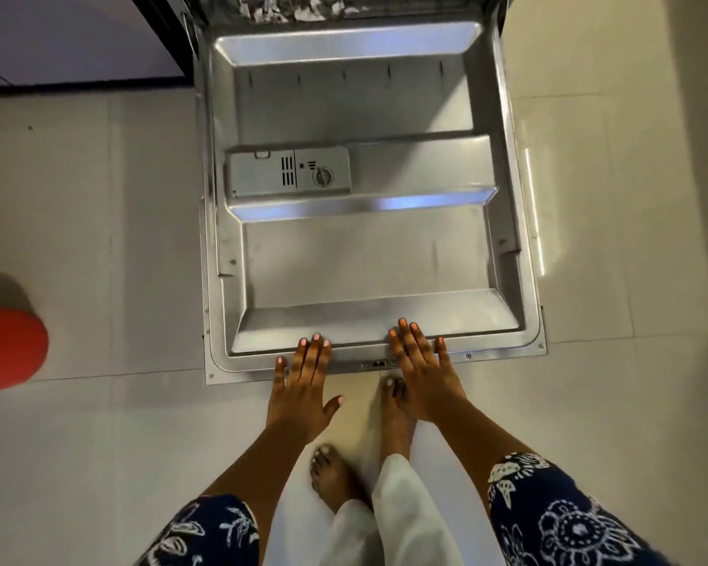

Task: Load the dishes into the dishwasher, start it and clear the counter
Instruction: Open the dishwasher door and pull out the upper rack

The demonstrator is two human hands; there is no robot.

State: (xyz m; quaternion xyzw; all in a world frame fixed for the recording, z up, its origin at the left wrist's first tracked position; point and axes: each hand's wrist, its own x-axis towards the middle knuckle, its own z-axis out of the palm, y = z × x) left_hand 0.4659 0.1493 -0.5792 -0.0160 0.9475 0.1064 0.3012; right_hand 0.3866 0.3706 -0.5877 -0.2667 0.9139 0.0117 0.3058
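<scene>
The dishwasher door [364, 255] lies fully open and flat in front of me, its steel inner face up. A grey detergent dispenser [289, 171] with a round knob sits on the door's left middle. My left hand [303, 386] and my right hand [422, 373] reach over the door's near edge with fingers straight and spread, fingertips over the rim; I cannot tell if they touch it. At the top of the view a strip of the loaded rack [303, 8] shows inside the machine, its dishes blurred.
Pale floor tiles [99, 239] surround the door on both sides. A red round object [5, 345] sits at the left edge. A dark cabinet plinth [78, 85] runs at the top left. My bare feet [336, 480] stand just before the door's edge.
</scene>
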